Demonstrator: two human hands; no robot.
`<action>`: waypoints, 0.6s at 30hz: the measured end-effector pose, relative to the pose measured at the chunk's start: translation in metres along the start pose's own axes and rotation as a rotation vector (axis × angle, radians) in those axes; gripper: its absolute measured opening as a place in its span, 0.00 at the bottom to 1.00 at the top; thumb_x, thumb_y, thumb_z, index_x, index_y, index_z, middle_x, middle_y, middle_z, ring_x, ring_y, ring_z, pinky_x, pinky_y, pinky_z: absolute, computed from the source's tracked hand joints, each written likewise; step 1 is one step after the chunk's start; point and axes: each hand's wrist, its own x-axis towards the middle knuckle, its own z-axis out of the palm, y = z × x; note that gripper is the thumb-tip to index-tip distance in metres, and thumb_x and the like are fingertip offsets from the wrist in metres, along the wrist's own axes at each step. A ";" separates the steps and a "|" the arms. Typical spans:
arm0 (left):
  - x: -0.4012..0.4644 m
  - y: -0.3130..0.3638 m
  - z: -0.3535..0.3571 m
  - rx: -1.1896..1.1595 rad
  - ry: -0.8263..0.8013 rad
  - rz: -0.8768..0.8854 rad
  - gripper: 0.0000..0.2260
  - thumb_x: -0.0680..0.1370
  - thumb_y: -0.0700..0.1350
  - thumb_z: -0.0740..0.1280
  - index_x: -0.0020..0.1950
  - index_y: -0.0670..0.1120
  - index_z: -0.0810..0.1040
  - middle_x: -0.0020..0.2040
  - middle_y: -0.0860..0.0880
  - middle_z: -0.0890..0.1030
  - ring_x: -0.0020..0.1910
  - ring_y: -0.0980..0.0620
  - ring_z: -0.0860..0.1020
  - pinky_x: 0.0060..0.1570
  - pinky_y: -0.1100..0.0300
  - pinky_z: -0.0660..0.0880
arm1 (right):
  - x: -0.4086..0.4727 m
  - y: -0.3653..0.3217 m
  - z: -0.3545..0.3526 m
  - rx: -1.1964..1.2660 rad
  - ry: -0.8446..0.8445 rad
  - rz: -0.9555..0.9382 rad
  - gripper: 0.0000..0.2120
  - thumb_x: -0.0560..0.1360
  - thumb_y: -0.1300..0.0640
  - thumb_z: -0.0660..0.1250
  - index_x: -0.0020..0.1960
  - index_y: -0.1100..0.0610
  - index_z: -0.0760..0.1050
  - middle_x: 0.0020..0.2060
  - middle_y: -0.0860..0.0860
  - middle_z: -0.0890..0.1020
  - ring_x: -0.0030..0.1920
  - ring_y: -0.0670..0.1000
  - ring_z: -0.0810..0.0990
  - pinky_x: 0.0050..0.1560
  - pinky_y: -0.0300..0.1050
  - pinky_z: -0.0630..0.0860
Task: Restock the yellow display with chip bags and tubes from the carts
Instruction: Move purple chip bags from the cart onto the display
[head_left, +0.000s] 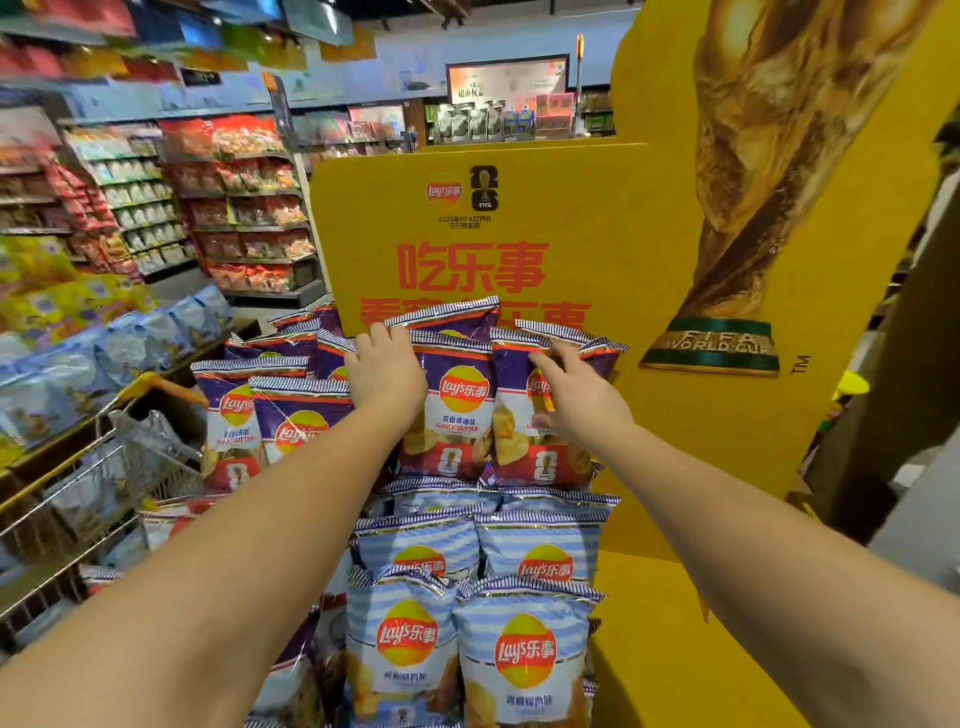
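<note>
We are squaring up the purple garlic-butter row on the top tier of the yellow display (649, 218), and as we judge it, the job here is to seat the bags upright and level without crushing them.

Starting at the left, the wire cart (104, 483) stands beside the display's left edge; inside it we see crumpled clear plastic wrap and, lower down, what look like more bags, though we cannot tell which kind. Next, purple bags lean at the tier's left end. Our left hand (387, 371) lies over the top edge of the purple bag (452, 410) at the middle, fingers bent over its crimped seam and gripping it. Our right hand (569, 397) rests flat on the neighbouring purple bag (540, 452) near the tier's right edge, fingers nearly straight, pressing rather than clasping.

We should press lightly with the palms, pull the seam forward evenly, and keep the logos facing out.

Below, the lower tiers hold blue-striped bags (524, 660) in pairs, standing upright. We see no tubes.
</note>
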 end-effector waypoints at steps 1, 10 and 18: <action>-0.004 -0.001 0.000 0.007 -0.011 0.018 0.20 0.78 0.49 0.67 0.66 0.45 0.67 0.64 0.43 0.70 0.64 0.42 0.68 0.60 0.48 0.68 | -0.004 -0.001 0.005 0.014 -0.003 -0.002 0.39 0.71 0.46 0.74 0.75 0.48 0.56 0.75 0.52 0.55 0.69 0.58 0.67 0.55 0.56 0.79; -0.037 -0.004 0.003 0.041 -0.171 0.194 0.15 0.80 0.49 0.59 0.65 0.46 0.69 0.64 0.45 0.69 0.64 0.43 0.66 0.62 0.47 0.64 | -0.014 -0.025 0.036 0.038 0.038 -0.028 0.31 0.74 0.44 0.70 0.71 0.51 0.62 0.71 0.54 0.62 0.67 0.57 0.66 0.58 0.55 0.75; -0.073 -0.006 -0.021 -0.148 -0.315 0.270 0.14 0.79 0.50 0.60 0.63 0.48 0.74 0.62 0.47 0.73 0.62 0.44 0.69 0.60 0.47 0.65 | -0.033 -0.027 -0.001 -0.105 -0.045 -0.021 0.32 0.75 0.37 0.65 0.74 0.50 0.62 0.75 0.53 0.61 0.75 0.56 0.59 0.70 0.56 0.64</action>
